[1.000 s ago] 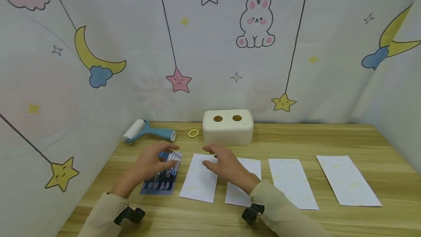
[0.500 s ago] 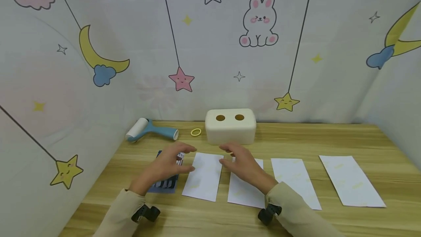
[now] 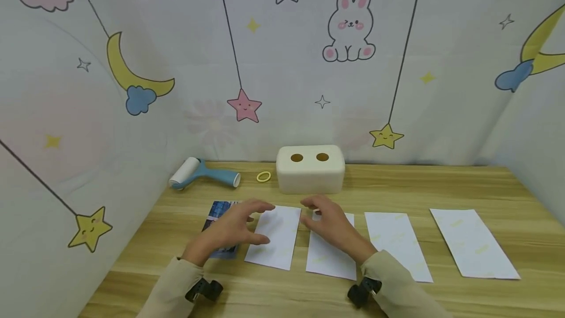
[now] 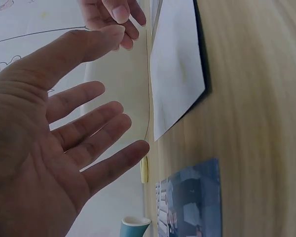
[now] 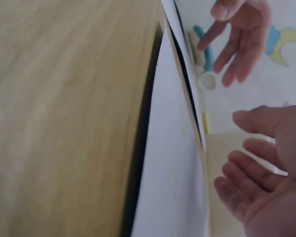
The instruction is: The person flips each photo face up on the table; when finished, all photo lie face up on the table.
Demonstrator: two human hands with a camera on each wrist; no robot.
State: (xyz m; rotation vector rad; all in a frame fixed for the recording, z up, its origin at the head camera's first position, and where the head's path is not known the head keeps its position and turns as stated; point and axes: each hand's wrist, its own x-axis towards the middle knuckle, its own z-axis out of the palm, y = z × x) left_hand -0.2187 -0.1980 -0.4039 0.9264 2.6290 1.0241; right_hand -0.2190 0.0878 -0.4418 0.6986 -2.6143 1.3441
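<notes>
My left hand hovers between a printed photo and the nearest white card, its fingers spread and holding nothing. It hides much of the photo, which shows several standing figures. In the left wrist view that photo lies face up beyond the fingertips. Over the second white card is my right hand, fingers loosely bent with nothing in them. The two hands face each other above the table. Two more white cards, a third and a fourth, lie in a row to the right.
Along the back of the wooden table lie a lint roller with a blue handle and a yellow ring. A cream box with two round holes stands beside them. A patterned cloth hangs behind.
My left hand has moved right, off the photo's middle and over the edge of the first white card. My right hand has also shifted right, from the first card towards the second.
</notes>
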